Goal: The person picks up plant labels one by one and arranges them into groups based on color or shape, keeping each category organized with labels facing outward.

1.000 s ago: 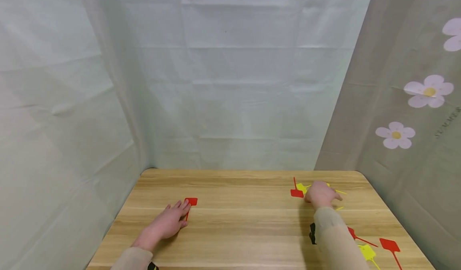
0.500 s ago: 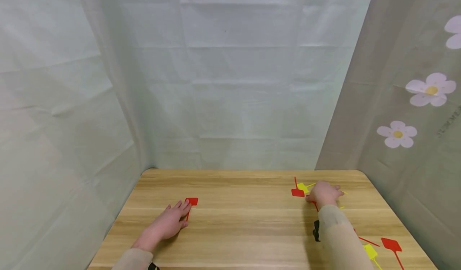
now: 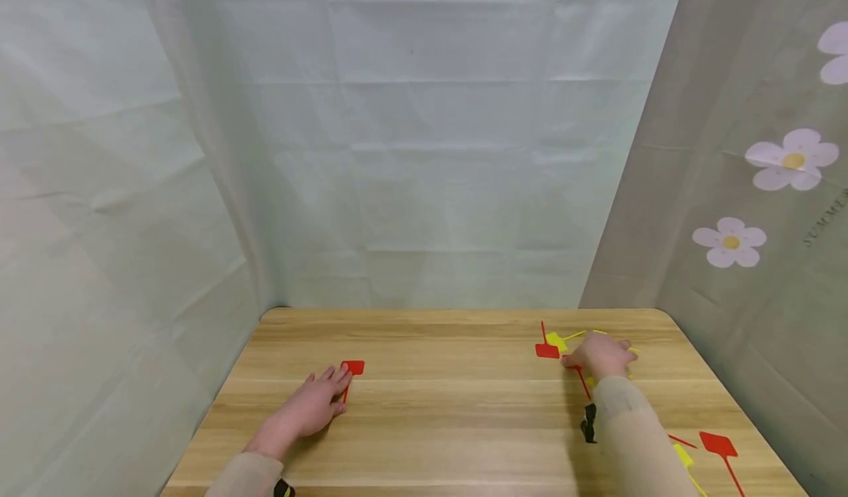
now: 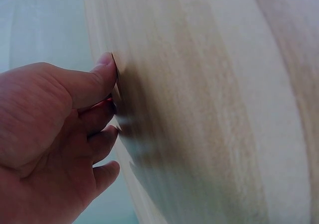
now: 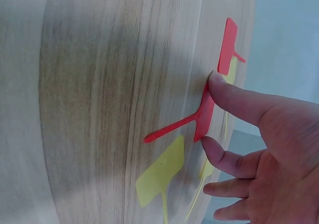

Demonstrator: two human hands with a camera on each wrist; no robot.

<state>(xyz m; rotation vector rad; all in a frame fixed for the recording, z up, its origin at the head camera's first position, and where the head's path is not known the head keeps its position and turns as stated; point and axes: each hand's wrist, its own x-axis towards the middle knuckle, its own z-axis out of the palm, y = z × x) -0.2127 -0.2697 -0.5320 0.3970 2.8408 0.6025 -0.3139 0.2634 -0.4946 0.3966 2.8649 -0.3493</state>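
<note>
My left hand [image 3: 311,409] lies low over the table at the left, fingertips on the head of a red T-shaped plant label [image 3: 355,367]; its thin stem points toward me. In the left wrist view this label is nearly hidden behind the fingers. At the far right, my right hand [image 3: 601,353] holds another red plant label [image 5: 205,114] by the two ends of its head, between thumb and index finger. Its stem slants over the wood. Beside it lies a yellow plant label [image 5: 160,171], and a further red label [image 5: 228,47] sits just past the thumb.
Several more red and yellow labels lie at the right: a yellow one [image 3: 556,341] beyond the right hand, and a red one [image 3: 718,444] with a yellow one [image 3: 684,453] near the right forearm. Cloth curtains [image 3: 424,151] enclose the wooden table [image 3: 437,409].
My right hand has shifted slightly to the right, and the red plant label in its fingers has come into view below it. The left hand has stayed in place on its label.
</note>
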